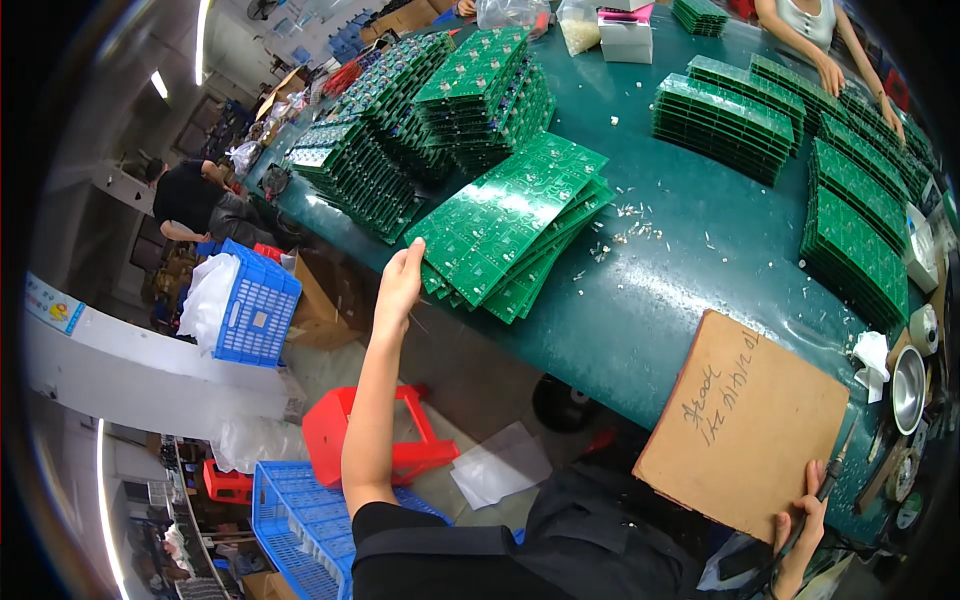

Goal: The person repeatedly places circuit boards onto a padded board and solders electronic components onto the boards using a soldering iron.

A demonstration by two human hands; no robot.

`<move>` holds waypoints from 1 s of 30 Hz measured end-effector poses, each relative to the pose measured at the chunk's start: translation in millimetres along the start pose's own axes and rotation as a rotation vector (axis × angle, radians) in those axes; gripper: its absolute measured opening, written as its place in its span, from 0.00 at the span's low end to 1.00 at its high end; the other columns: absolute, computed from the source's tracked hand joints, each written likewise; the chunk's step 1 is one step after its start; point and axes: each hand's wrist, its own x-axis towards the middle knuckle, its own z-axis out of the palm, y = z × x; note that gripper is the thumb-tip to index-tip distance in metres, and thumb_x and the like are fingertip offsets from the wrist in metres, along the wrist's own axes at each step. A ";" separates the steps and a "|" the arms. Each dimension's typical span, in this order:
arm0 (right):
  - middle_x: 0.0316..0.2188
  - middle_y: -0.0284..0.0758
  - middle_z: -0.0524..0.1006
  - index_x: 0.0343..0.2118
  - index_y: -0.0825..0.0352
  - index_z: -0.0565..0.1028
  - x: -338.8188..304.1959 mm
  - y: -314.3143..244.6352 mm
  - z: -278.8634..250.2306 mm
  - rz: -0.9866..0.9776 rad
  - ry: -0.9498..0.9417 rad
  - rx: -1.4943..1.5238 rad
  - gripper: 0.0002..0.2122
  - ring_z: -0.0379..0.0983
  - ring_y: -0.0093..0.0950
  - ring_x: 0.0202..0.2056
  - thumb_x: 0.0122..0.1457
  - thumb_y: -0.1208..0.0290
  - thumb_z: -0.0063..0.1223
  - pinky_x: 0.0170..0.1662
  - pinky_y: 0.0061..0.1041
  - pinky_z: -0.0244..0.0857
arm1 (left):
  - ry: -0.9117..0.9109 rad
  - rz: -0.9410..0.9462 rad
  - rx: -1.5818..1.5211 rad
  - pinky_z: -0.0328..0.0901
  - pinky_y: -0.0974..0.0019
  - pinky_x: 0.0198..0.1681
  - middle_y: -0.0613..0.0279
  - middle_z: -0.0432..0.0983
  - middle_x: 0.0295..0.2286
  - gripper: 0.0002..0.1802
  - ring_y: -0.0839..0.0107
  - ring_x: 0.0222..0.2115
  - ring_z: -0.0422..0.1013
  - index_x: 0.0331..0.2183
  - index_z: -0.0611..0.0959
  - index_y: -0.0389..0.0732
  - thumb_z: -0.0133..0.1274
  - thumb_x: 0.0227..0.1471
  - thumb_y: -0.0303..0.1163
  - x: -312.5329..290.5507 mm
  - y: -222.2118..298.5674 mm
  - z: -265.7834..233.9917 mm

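Observation:
My left hand (401, 285) is stretched out to the near left corner of a fanned pile of green circuit boards (505, 215). Its fingers are closed on the edge of a board there; how many boards it grips is hidden. At the lower right, my right hand (803, 522) is wrapped round the dark handle of a soldering iron (828, 480), its thin tip pointing up and away. The same hand's fingers touch the near right corner of a brown cardboard sheet (745, 420) with handwriting, which overlaps the table's near edge.
Tall stacks of circuit boards (480, 90) stand behind the pile. More board stacks (855, 235) line the right, where another person's hands (832, 75) work. White scraps (635, 228) litter the green table (640, 310). A metal bowl (908, 390) sits far right; a red stool (330, 435) stands below left.

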 end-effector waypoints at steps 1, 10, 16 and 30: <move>0.58 0.56 0.65 0.31 0.68 0.60 -0.3 1.6 1.1 -0.003 -0.003 0.006 0.16 0.56 0.48 0.62 0.64 0.60 0.48 0.64 0.40 0.45 | 0.074 -0.001 0.110 0.56 0.75 0.25 0.72 0.69 0.21 0.22 0.83 0.22 0.63 0.40 0.78 0.36 0.49 0.59 0.48 3.7 -5.7 -5.6; 0.58 0.56 0.64 0.30 0.68 0.60 -5.4 1.1 2.5 -0.006 -0.003 0.015 0.14 0.54 0.49 0.63 0.65 0.62 0.46 0.64 0.41 0.43 | -0.015 0.152 -0.355 0.51 0.77 0.25 0.71 0.72 0.31 0.27 0.86 0.25 0.61 0.49 0.75 0.38 0.58 0.52 0.44 7.3 -7.2 7.7; 0.56 0.63 0.64 0.25 0.68 0.58 27.8 -61.5 -10.5 -0.102 0.290 0.064 0.10 0.58 0.56 0.60 0.59 0.79 0.46 0.62 0.45 0.48 | 0.014 0.204 -0.079 0.52 0.79 0.23 0.74 0.73 0.28 0.18 0.87 0.22 0.60 0.41 0.80 0.36 0.53 0.58 0.43 4.3 -3.7 0.9; 0.48 0.58 0.70 0.33 0.67 0.63 192.3 -232.6 171.1 -0.699 0.053 0.484 0.10 0.72 0.48 0.36 0.49 0.82 0.49 0.40 0.38 0.69 | -0.043 0.229 -0.318 0.44 0.80 0.19 0.82 0.70 0.23 0.18 0.90 0.17 0.52 0.45 0.82 0.38 0.49 0.61 0.40 8.7 -11.7 6.6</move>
